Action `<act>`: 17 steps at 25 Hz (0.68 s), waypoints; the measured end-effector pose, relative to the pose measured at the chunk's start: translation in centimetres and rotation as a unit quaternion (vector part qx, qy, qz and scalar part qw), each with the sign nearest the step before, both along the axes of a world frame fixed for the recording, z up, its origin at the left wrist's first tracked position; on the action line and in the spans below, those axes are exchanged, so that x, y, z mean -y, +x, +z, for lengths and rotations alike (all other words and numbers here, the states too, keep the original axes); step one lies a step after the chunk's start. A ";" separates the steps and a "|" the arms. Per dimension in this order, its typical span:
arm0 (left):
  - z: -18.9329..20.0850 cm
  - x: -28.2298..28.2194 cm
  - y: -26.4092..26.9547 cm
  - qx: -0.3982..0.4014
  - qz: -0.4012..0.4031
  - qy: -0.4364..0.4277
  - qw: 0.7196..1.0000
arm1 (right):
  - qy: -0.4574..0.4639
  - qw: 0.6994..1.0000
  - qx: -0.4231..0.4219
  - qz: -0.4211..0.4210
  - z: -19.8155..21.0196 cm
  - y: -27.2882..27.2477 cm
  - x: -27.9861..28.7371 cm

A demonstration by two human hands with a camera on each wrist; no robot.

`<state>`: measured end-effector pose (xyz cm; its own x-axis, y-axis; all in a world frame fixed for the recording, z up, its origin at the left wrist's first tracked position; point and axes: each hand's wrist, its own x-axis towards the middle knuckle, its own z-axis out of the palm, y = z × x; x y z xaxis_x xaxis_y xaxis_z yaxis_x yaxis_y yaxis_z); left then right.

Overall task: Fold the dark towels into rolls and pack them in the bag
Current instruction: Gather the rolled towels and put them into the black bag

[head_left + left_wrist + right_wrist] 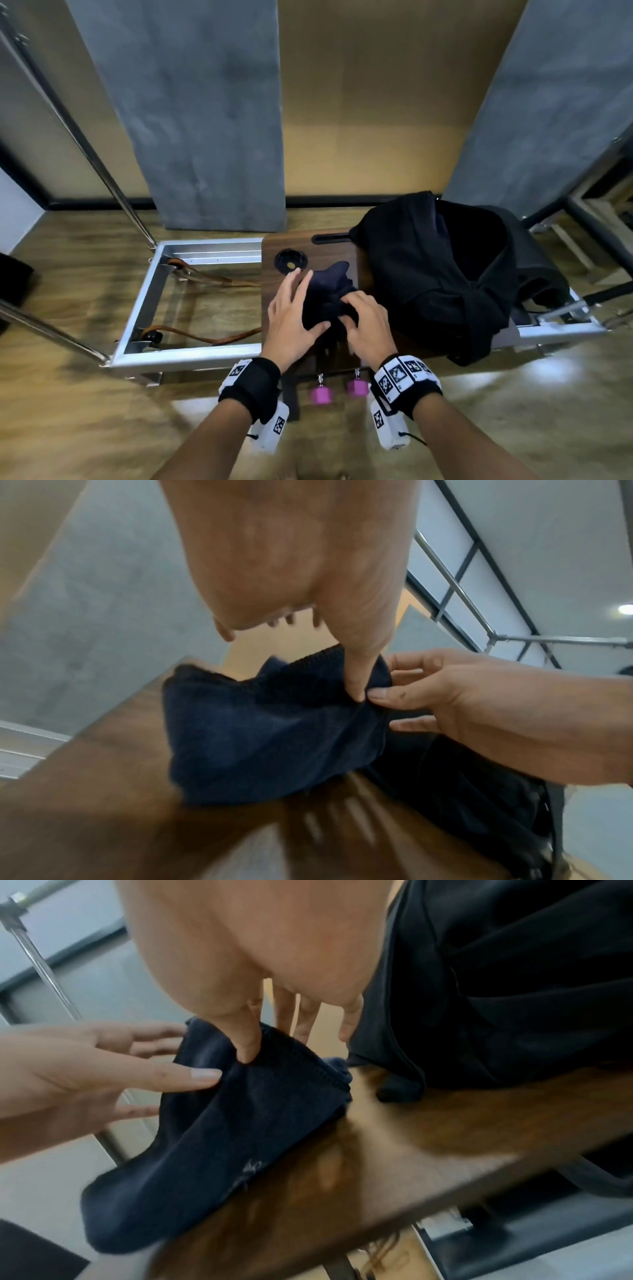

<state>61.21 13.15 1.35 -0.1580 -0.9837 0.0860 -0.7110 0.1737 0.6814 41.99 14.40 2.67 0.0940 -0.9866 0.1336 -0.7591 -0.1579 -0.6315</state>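
Note:
A dark navy towel [329, 298] lies bunched on the walnut table [274, 246], just left of the open black bag [438, 267]. My left hand [298, 305] spreads straight fingers over the towel's left side, and its thumb [359, 680] presses into a fold. My right hand [359, 315] curls over the right side and pinches the same fold; its thumb [246, 1045] digs into the hemmed edge. In the right wrist view the towel [212, 1137] drapes toward the table's near edge, with the left hand [103, 1074] beside it. The bag's inside is too dark to read.
A round cup hole [291, 262] and a slot [330, 238] are cut in the table behind the towel. An aluminium frame [191, 351] with brown straps [209, 282] lies to the left. Two pink weights [322, 394] hang under the front edge.

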 end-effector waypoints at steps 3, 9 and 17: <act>2.9 1.8 -0.3 -0.146 -0.052 0.028 0.988 | 0.020 0.989 0.138 0.050 3.0 -0.7 1.5; 12.5 5.6 -0.9 -0.266 -0.087 -0.019 0.960 | 0.010 0.943 0.314 0.105 11.4 -2.5 6.0; 18.8 9.1 -0.6 -0.220 -0.092 -0.065 0.969 | 0.048 0.920 0.367 0.131 18.3 -3.2 9.2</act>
